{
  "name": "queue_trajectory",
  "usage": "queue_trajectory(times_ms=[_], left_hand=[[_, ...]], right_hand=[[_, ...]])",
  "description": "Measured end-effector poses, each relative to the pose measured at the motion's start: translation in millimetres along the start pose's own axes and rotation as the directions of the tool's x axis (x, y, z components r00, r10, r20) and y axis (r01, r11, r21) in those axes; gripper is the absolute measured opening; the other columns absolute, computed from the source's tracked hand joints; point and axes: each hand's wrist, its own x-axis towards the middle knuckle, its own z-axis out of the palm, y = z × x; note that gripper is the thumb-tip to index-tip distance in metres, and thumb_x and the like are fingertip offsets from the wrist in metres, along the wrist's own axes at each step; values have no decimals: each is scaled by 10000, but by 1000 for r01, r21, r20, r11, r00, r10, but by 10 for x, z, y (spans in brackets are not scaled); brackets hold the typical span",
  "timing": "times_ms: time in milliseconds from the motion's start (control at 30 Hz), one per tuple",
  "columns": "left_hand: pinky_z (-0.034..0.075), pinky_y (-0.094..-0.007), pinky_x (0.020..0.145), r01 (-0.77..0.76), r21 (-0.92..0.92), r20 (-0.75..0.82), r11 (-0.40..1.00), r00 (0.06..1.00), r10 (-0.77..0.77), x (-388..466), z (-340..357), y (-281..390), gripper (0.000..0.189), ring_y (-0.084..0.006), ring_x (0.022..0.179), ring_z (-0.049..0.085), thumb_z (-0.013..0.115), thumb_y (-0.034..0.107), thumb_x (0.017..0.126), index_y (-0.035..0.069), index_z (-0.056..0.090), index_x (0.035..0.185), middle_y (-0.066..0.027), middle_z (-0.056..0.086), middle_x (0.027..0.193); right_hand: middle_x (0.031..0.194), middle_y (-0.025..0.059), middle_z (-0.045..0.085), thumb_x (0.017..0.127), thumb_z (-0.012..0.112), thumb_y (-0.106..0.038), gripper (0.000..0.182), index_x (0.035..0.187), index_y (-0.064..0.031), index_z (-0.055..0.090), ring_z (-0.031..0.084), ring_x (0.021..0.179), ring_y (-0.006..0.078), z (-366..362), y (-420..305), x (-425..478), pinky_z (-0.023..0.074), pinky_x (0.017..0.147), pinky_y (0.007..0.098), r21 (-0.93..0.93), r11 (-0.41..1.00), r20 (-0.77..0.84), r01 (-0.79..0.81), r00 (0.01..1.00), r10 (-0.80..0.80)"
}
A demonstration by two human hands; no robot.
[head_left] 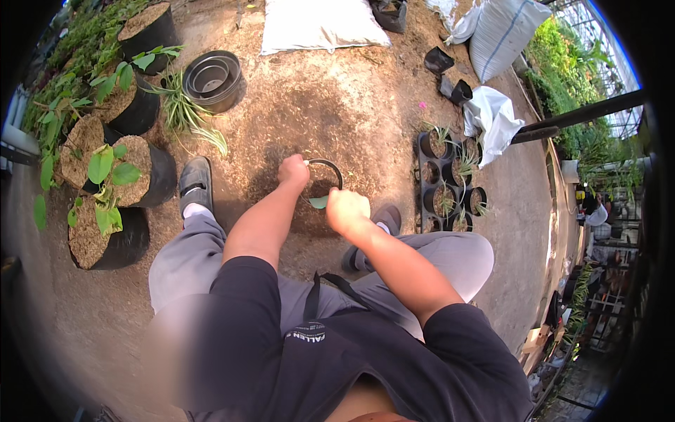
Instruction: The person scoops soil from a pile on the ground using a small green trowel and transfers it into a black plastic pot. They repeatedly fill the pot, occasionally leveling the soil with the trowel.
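Note:
Between my knees, low over the soil-strewn ground, is a round thing with a thin black rim [333,168], perhaps a pot or a ring. My left hand [293,171] is closed on its left edge, where a small white bit shows by the fingers. At the right edge my right hand [347,211] is closed in a fist and covers part of the rim. A flat grey-green piece [318,202] shows inside the near edge, beside my right fingers; I cannot tell what it is. Brown soil shows within the ring.
Nested black pots [212,79] stand ahead left, beside a loose spider plant [184,105]. Soil-filled black grow bags [161,176] line the left. To the right lies a black pot tray [422,179] with small plants. White sacks [324,24] lie ahead.

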Motion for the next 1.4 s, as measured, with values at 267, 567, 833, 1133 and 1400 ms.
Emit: queue_trajectory(times_ms=[267,567,833,1133,1400], left_hand=[[465,-402,744,8,-62,-41,998,999,-11,81,109,-77,125,-319,872,584,542,240,802,163,634,836,-117,620,882],[464,-393,724,-65,-50,-54,997,997,63,129,201,-161,139,-307,844,584,530,243,813,177,647,846,-101,620,897],[474,-389,759,16,-180,37,983,999,-9,-24,27,-64,141,-287,897,583,569,248,803,142,648,854,-99,612,946],[466,-393,748,-28,-89,-25,996,999,26,108,150,-123,144,-298,863,589,531,217,811,176,650,880,-110,625,886],[474,-403,730,-71,-50,-37,996,997,69,134,146,-140,145,-306,850,591,543,239,805,173,650,878,-104,625,887]], right_hand=[[824,104,648,870,369,-151,253,969,-45,577,644,759,276,184,7,-242,507,627,402,-41,999,-52,16,998,-18],[955,118,639,676,589,-39,276,948,-43,637,618,911,232,-805,-153,125,503,713,331,-217,974,237,69,971,-16],[720,108,646,672,522,-11,198,832,-7,638,650,663,219,-763,-372,646,510,626,313,-150,987,373,57,928,3],[911,143,636,757,519,-99,224,955,-67,619,618,879,274,-234,-50,123,495,748,367,-54,997,113,49,993,-43],[785,176,631,766,457,-107,223,959,-74,566,631,751,323,60,60,-98,498,647,425,21,996,-27,87,996,-86]])
